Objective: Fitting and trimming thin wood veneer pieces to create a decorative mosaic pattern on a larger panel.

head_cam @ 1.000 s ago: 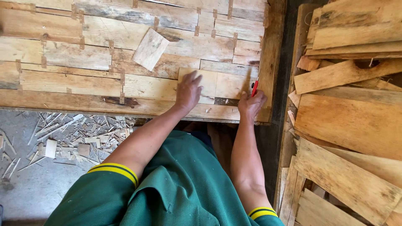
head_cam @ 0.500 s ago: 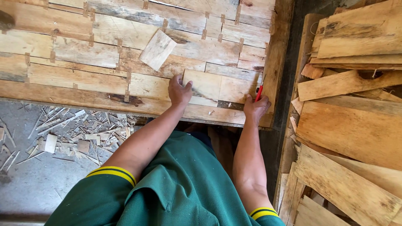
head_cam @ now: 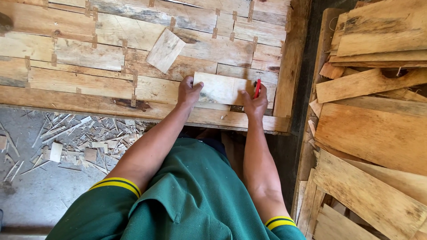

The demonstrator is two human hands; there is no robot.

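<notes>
A pale rectangular wood piece (head_cam: 219,88) lies flat near the front right of a big panel of joined planks (head_cam: 111,53). My left hand (head_cam: 188,92) grips the piece's left end. My right hand (head_cam: 255,103) rests on its right part and holds a red pencil (head_cam: 257,88) upright against the wood. A loose, tilted square offcut (head_cam: 165,50) lies on the panel behind my left hand.
Rough wooden boards (head_cam: 369,129) are stacked at the right, beside the panel's thick side rail (head_cam: 290,62). Wood chips and small offcuts (head_cam: 75,142) litter the grey floor at the lower left, below the panel's front edge.
Both hands have drawn closer to the front edge. The pale wood piece now lies between them, with my left hand on its end and the pencil at its right part.
</notes>
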